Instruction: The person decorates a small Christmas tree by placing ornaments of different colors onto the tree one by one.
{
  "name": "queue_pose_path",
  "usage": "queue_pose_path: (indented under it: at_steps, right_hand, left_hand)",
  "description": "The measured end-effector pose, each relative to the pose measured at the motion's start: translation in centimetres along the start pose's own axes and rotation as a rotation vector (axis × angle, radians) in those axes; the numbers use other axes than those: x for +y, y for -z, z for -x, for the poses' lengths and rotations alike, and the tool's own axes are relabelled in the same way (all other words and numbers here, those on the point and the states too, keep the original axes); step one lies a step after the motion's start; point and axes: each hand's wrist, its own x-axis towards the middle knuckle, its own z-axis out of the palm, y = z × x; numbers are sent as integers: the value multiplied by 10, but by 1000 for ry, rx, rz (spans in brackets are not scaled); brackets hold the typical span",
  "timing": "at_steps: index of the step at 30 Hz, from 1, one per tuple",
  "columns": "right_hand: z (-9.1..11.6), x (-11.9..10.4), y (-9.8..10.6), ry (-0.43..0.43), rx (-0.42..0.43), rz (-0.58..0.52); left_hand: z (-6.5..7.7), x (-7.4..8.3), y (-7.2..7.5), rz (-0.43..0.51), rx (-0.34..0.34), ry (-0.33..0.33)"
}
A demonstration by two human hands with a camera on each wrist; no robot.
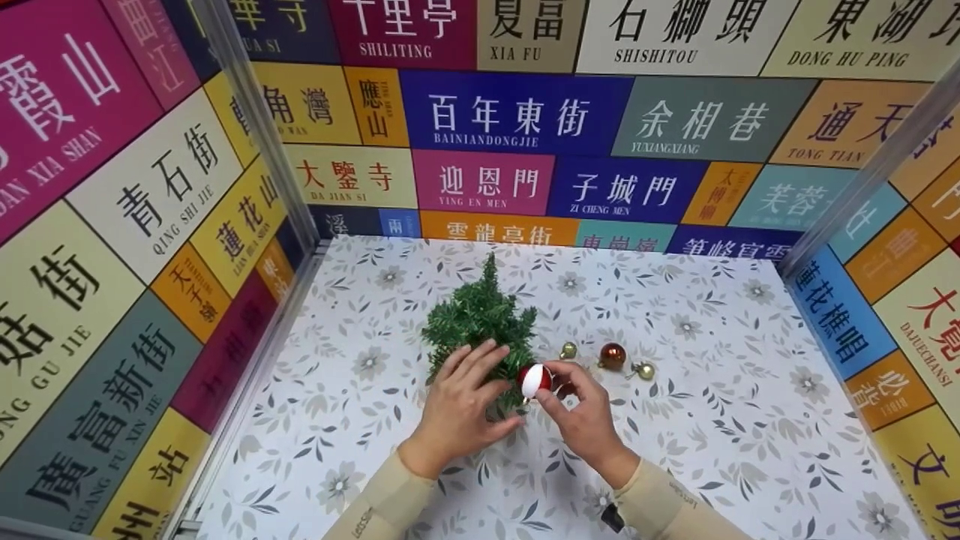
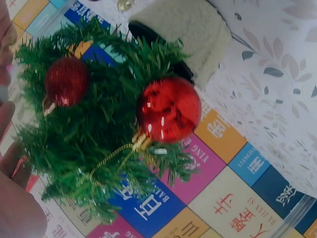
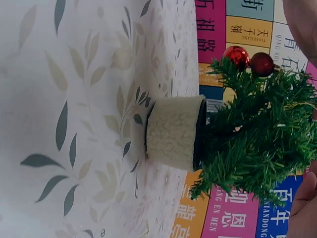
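A small green artificial Christmas tree (image 1: 480, 311) stands on the table in a cream, textured pot (image 3: 176, 131). My left hand (image 1: 461, 401) is at the near side of the tree, fingers extended over its lower branches; whether they touch is hard to tell. Between thumb and fingers, my right hand (image 1: 589, 416) pinches a red-and-white bauble (image 1: 533, 381) close to the right side of the tree. In the left wrist view, a shiny red bauble (image 2: 169, 110) with a gold cord and a dark red glittery bauble (image 2: 67, 82) hang among the branches.
Right of the tree lie a gold bauble (image 1: 568, 350), a copper-red bauble (image 1: 612, 355) and another gold bauble (image 1: 644, 370). A floral cloth (image 1: 360, 442) covers the table. Colourful sign-patterned walls (image 1: 517, 112) stand behind and at both sides. A small black object (image 1: 612, 517) lies by the right sleeve.
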Motion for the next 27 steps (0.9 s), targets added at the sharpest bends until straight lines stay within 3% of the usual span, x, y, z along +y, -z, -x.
queue_pose_path:
  at_steps: [10, 19, 27]
  right_hand:
    - [2, 1, -1, 1, 17, -63]
    - [10, 9, -1, -46, 24, -63]
    - [21, 17, -2, -77, -2, -72]
  left_hand:
    - [1, 5, -4, 42, 49, -24]
    - [-2, 2, 1, 62, 76, 20]
    - [-4, 4, 3, 76, 110, -9]
